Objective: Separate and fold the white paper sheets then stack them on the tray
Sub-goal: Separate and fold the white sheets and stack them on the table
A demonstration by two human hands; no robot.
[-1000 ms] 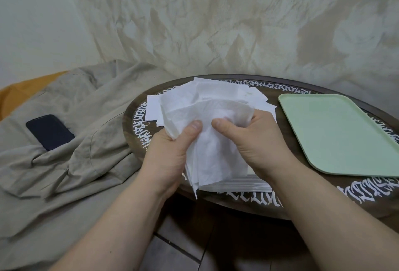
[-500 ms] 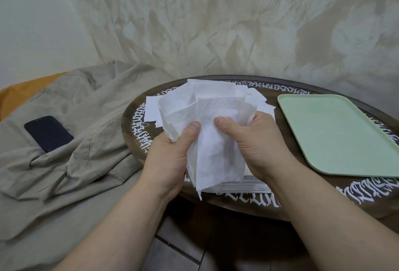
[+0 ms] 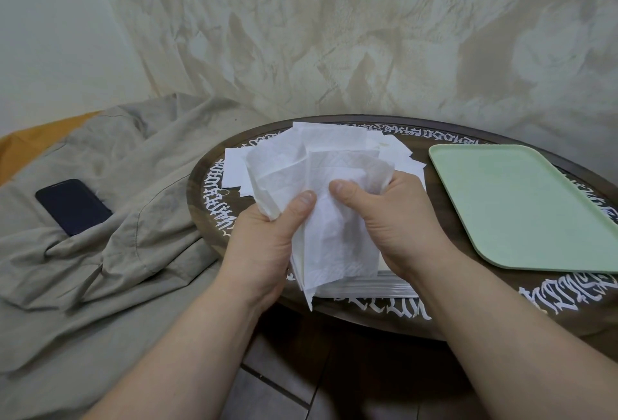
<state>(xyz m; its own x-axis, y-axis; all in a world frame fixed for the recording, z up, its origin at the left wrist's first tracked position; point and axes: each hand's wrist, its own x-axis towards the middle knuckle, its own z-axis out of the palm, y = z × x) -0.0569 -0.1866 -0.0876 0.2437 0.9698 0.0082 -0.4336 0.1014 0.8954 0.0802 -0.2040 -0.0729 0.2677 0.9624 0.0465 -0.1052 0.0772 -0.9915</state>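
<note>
Both hands held one bunch of thin white sheets (image 3: 329, 218) above the near edge of the table (image 3: 384, 316). The left hand (image 3: 264, 245) was closed on the left layers, its thumb pressing the paper against the curled fingers. The right hand (image 3: 391, 218) was closed on the right layers in the same way, its thumb lying over the front of the paper. The two thumbs were near each other, with a narrow strip of paper between them.

The step seemed to be the separating of one sheet. To do it well, I think the thumbs should slide the layers against each other softly, because such paper tears easily, and only one layer should be pulled away.

The long axis of the bunch ran from 12 o'clock down to 6 o'clock. The wide, opened end pointed to 12 o'clock and the narrow corner hung to 6 o'clock, past the table edge.

Under the bunch a pile (image 3: 368, 282) of more paper lay on the table, with loose sheets spread behind it. The tray (image 3: 521, 205) lay at 3 o'clock from the hands, apart from the paper, with no sheet on it.
</note>
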